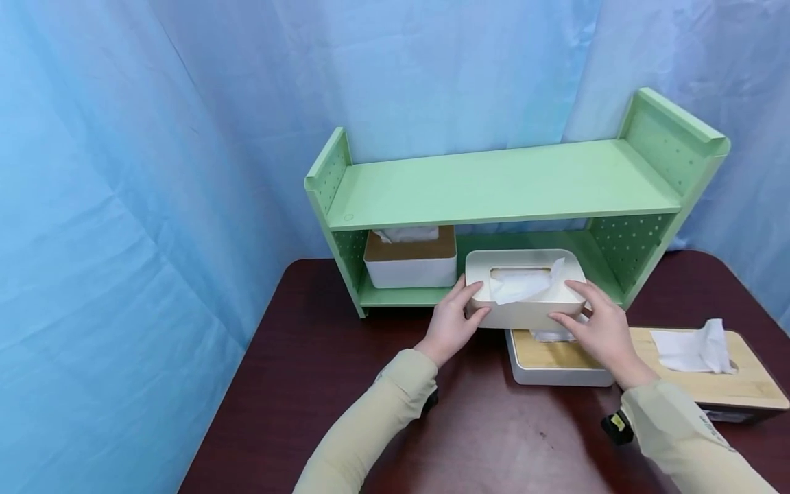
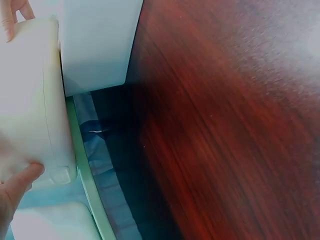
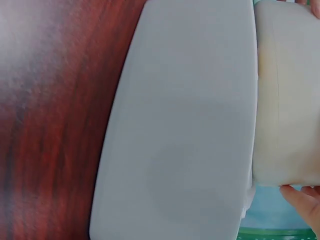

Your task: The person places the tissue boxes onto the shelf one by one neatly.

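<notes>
A cream tissue box with a tissue poking from its slot is held between both hands at the front of the green shelf's lower level. My left hand grips its left end, thumb on the front face and fingers on the top edge. On the opposite end, my right hand grips it the same way. The left wrist view shows the left thumb pressed against the tissue box near a corner. Below and in front of it stands a white tissue box with a wooden lid, partly covered by the held one.
The green shelf stands at the back of the dark red table. On its lower left sits a white tissue box with a brown lid. A dark tissue box with a light wooden lid lies at the right.
</notes>
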The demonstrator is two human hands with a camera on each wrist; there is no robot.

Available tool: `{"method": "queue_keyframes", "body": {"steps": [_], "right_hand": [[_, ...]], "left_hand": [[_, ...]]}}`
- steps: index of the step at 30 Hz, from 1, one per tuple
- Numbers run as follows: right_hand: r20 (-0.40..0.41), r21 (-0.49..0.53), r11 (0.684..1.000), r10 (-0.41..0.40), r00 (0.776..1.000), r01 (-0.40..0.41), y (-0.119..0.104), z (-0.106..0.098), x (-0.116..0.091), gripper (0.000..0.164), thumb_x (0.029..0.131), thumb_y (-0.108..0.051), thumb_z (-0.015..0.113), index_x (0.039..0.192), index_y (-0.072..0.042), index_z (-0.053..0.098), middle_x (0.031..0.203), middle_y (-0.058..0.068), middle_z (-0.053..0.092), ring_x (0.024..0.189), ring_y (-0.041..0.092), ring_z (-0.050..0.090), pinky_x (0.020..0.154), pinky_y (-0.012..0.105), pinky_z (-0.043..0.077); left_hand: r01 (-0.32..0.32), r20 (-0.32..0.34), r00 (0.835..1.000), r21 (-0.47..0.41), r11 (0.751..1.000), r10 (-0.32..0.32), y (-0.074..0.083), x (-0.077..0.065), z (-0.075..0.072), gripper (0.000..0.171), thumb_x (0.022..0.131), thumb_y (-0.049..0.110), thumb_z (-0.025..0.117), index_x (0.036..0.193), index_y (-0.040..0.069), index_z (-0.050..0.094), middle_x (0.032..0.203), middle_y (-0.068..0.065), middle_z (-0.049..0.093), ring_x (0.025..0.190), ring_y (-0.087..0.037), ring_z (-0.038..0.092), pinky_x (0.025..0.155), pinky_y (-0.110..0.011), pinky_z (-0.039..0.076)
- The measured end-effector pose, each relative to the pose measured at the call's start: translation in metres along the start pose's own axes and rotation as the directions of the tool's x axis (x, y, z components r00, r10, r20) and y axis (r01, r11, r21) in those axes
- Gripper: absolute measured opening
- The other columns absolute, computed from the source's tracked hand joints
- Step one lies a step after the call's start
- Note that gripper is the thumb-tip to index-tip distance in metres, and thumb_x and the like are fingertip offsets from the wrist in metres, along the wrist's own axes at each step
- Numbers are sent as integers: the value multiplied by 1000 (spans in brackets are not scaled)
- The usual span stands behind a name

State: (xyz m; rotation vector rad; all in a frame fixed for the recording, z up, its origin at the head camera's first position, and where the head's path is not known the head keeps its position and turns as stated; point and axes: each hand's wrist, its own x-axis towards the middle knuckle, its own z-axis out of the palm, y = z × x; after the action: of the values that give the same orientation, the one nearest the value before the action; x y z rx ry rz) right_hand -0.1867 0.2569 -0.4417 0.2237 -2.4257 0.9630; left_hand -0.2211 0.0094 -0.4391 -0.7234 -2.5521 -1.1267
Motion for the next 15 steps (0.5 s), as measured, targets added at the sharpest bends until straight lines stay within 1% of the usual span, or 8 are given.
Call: {"method": "queue_keyframes", "body": {"steps": [3, 5, 7, 10, 12, 15], "right_hand": [[7, -12, 1000, -7, 1000, 7, 3, -3, 4, 60, 68, -1, 82, 122, 6, 56, 126, 37, 49, 118, 53, 46, 78, 52, 46], [25, -23, 1000, -6, 1000, 7, 4, -5, 5, 60, 70, -4, 81, 123, 5, 55, 129, 39, 45, 118, 54, 44, 80, 56, 46], [43, -41, 999, -11, 999, 13, 5, -6, 6, 60, 72, -7, 81, 124, 5, 54, 131, 40, 41, 118, 55, 43, 83, 61, 44], [65, -63, 997, -30, 997, 34, 4, -7, 5, 62, 73, -10, 81, 126, 2, 52, 134, 38, 39, 118, 54, 42, 86, 65, 39], [67, -81, 995, -50, 997, 55, 3, -8, 3, 62, 73, -11, 81, 126, 1, 52, 136, 36, 39, 120, 53, 40, 87, 66, 36], [46, -99, 989, -106, 993, 111, -1, -12, -3, 59, 75, -13, 79, 125, 1, 53, 138, 34, 38, 120, 54, 39, 90, 66, 34]], "left_hand": [[-11, 24, 1000, 35, 999, 10, 1, 5, 2, 44, 91, 20, 65, 132, 8, 54, 143, -26, 41, 130, -31, 46, 95, -26, 48], [-9, 41, 999, 40, 999, 7, 0, 7, 3, 45, 92, 20, 63, 133, 8, 53, 144, -26, 39, 130, -31, 46, 97, -27, 47], [1, 59, 998, 46, 999, -4, 0, 7, 3, 45, 93, 20, 62, 135, 9, 52, 145, -25, 38, 131, -31, 45, 98, -29, 46], [11, 87, 996, 55, 998, -16, -1, 5, 0, 46, 94, 20, 60, 138, 11, 49, 148, -24, 35, 131, -31, 44, 100, -33, 45], [-2, 111, 994, 80, 997, -7, 0, 1, -3, 48, 94, 20, 58, 140, 12, 46, 149, -24, 32, 131, -31, 44, 100, -34, 46], [-53, 139, 990, 155, 987, 32, 3, -6, -7, 51, 94, 21, 57, 143, 13, 42, 151, -23, 28, 135, -34, 39, 102, -38, 44]]}}
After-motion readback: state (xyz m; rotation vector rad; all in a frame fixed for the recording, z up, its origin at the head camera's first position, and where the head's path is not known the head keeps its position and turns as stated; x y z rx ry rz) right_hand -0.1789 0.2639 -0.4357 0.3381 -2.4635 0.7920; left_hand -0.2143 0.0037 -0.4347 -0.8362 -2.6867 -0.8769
